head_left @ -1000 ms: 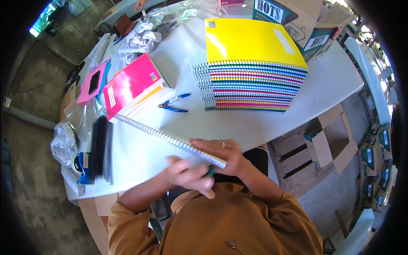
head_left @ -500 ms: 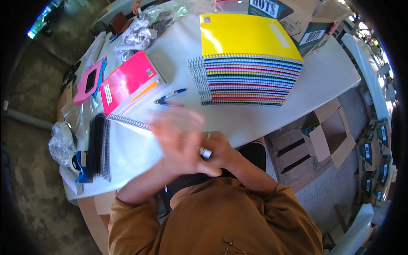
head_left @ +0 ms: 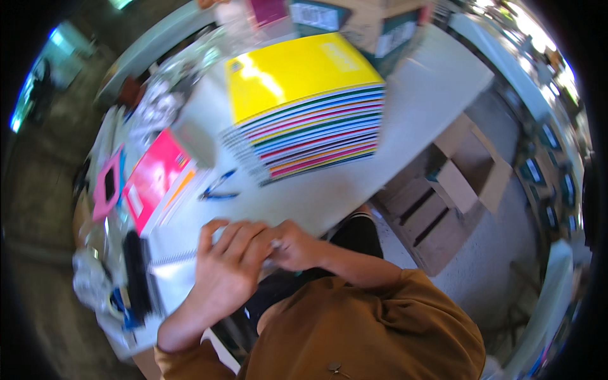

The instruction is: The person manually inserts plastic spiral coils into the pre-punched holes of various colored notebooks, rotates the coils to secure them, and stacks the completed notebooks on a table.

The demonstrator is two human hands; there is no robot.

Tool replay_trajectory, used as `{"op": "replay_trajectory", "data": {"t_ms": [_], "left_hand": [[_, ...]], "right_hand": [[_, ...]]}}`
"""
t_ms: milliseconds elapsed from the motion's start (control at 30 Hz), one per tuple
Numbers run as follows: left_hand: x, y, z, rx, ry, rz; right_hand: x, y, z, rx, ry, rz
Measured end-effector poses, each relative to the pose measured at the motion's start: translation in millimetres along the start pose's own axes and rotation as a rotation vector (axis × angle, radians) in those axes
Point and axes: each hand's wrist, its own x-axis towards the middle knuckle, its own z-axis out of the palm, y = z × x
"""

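My left hand (head_left: 231,263) is at the table's near edge with its fingers curled over something pale, mostly hidden under them. Close against it, my right hand (head_left: 292,246) is closed, and a small pale bit shows at its fingertips; its kind is hidden. A spiral binding coil (head_left: 174,258) lies beside my left hand. Beyond the hands rests a small blue-handled tool (head_left: 218,185), spread like pliers. Farther back stands a tall stack of spiral notebooks (head_left: 316,130) with a yellow cover on top. Pink-covered notebooks (head_left: 155,177) lie to the left.
Dark binding coils (head_left: 136,272), a blue tape dispenser (head_left: 126,310) and crumpled clear plastic (head_left: 92,275) line the table's left end. A phone (head_left: 110,183) sits on a pink sheet. Cardboard boxes (head_left: 361,22) stand behind the stack; an open carton (head_left: 472,164) is lower right.
My view has turned, so the table's things appear farther left. My left hand, blurred before over the right, now curls beside it. The silvery-white piece seen at my right hand is mostly hidden.
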Motion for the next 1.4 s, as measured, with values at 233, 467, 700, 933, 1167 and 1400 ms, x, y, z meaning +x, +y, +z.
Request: {"op": "replay_trajectory", "data": {"t_ms": [233, 467, 700, 933, 1167, 1400], "left_hand": [[-3.4, 8.6, -7.2, -0.02, 0.157, -0.147], [-5.3, -18.9, -23.7, 0.318, 0.589, -0.205], [19.1, -4.6, 38.0, -1.439, 1.245, -0.775], [145.2, -57.5, 8.5, -0.573, 1.053, -0.392], [179.1, -80.0, 83.7, 0.0, 0.428, -0.088], [140.3, -81.7, 78.4, -0.359, 0.62, -0.981]], "right_hand": [[21.0, -34.0, -5.2, 0.061, -0.132, 0.139], [23.0, -62.0, -40.5, 0.086, 0.121, -0.116], [76.9, -59.0, -72.8, 0.845, 0.584, -0.115], [89.5, -17.2, -202.8, -0.921, 1.106, 0.136], [97.8, -3.5, -199.1, -0.456, 1.051, 0.188], [97.4, 3.1, -224.1, -0.39, 1.006, 0.084]]}}
